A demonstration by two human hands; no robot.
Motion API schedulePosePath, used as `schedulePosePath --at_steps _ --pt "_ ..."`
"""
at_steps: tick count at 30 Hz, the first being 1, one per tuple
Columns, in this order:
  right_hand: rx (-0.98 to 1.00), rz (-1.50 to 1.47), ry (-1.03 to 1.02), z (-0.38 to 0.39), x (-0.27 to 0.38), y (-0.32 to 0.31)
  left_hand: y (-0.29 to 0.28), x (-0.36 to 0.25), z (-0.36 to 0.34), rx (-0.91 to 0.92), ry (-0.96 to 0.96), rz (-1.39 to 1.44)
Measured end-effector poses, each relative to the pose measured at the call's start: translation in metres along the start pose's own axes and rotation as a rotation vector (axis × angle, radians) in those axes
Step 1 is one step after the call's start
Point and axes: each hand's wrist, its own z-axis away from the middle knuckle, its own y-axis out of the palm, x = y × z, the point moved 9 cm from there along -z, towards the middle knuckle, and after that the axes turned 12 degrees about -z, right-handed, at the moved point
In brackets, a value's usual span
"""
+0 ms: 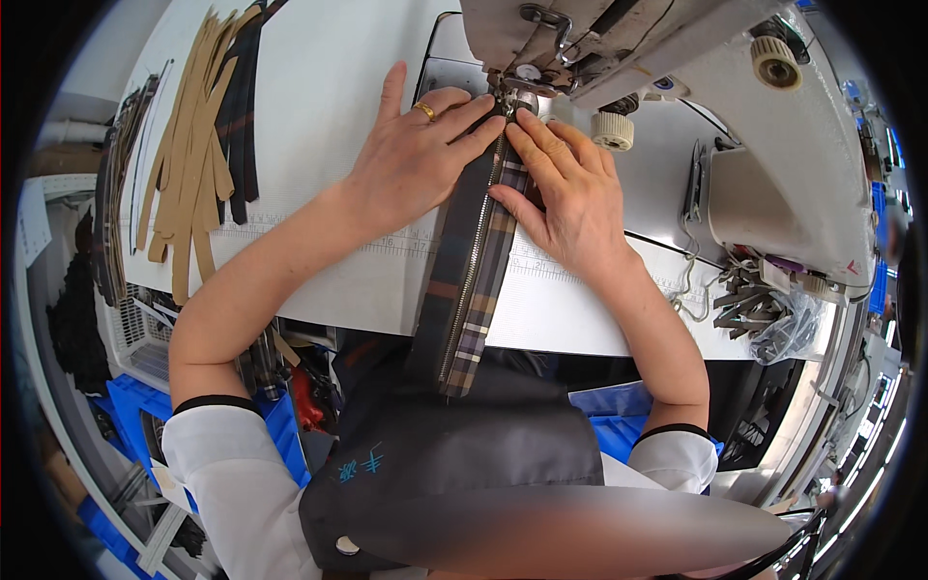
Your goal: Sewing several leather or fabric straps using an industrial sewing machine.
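Note:
A long strip of dark and plaid fabric with a metal zipper (473, 280) lies under the sewing machine's presser foot (504, 97) and hangs over the table's front edge. My left hand (416, 155), with a ring on one finger, rests on the strip's dark side, fingertips just left of the foot, fingers spread. My right hand (565, 193) lies on the plaid side, its fingertips by the foot and its thumb on the strip beside the zipper teeth.
Tan strips (193, 164) and dark strips (242, 145) lie on the white table (319, 290) at left. The machine arm (793, 145) arches over the right side, with small dark pieces and a plastic bag (783, 329) below. Blue crates (130, 416) stand under the table.

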Motion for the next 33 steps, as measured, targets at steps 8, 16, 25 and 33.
schedulePosePath --at_steps 8,16,25,33 --pt "0.016 -0.037 0.044 -0.001 -0.003 0.000 -0.006 -0.002 0.002 -0.087 0.034 -0.011" --pt "0.020 -0.007 0.009 -0.001 -0.001 0.000 -0.005 -0.002 0.003 -0.073 0.023 0.001" --pt "0.113 -0.061 0.079 -0.002 -0.009 0.004 -0.003 -0.005 0.005 -0.048 0.024 -0.007" --pt "0.123 -0.037 0.073 -0.004 -0.008 0.006 -0.005 -0.002 0.004 -0.051 0.028 -0.009"
